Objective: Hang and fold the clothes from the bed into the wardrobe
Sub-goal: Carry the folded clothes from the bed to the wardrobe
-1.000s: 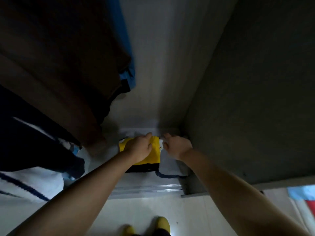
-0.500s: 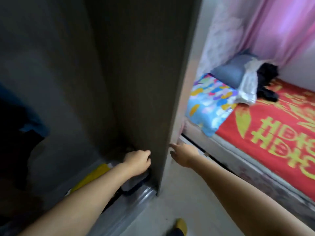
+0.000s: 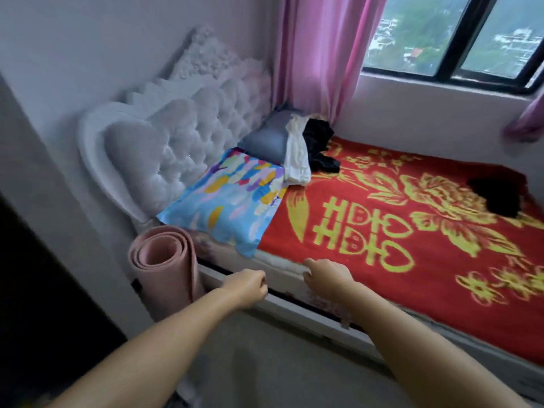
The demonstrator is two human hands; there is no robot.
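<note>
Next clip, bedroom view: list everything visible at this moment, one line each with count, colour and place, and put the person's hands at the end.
white garment: 1, white, draped over the grey pillow
black garment: 1, black, crumpled beside the white one near the curtain
second black garment: 1, black, on the blanket's far right
blanket: 1, red with yellow pattern, covering the bed
patterned pillow: 1, blue multicolour, at the headboard
grey pillow: 1, grey, behind it
headboard: 1, white tufted
rolled mat: 1, pink, upright beside the bed
curtain: 1, pink, by the window
left hand: loosely curled, empty
right hand: loosely curled, empty
</note>
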